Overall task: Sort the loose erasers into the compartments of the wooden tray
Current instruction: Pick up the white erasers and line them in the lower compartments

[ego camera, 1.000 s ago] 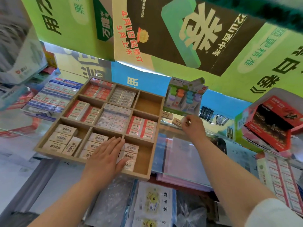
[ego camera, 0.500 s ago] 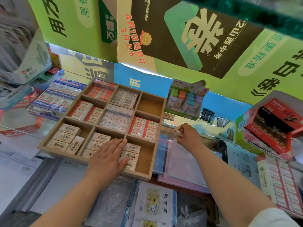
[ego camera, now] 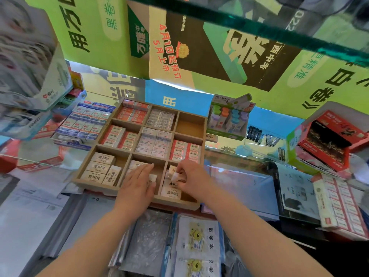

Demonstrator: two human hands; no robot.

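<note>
The wooden tray lies on the glass counter, split into three rows of three compartments. Most hold stacked erasers in red, white or beige sleeves; the far right compartment is bare. My left hand rests flat, fingers apart, over the near middle compartment and its beige erasers. My right hand hovers over the near right compartment, pinching a small beige eraser above the beige erasers stacked there.
A blue-and-white eraser box stands left of the tray. A green display of coloured correction tapes and nail clippers sit behind right. Red boxes and a white eraser box fill the right side. Booklets lie near me.
My right hand picked a small eraser from the counter right of the tray and carried it left to the near right compartment. My left hand stayed on the near middle compartment.
</note>
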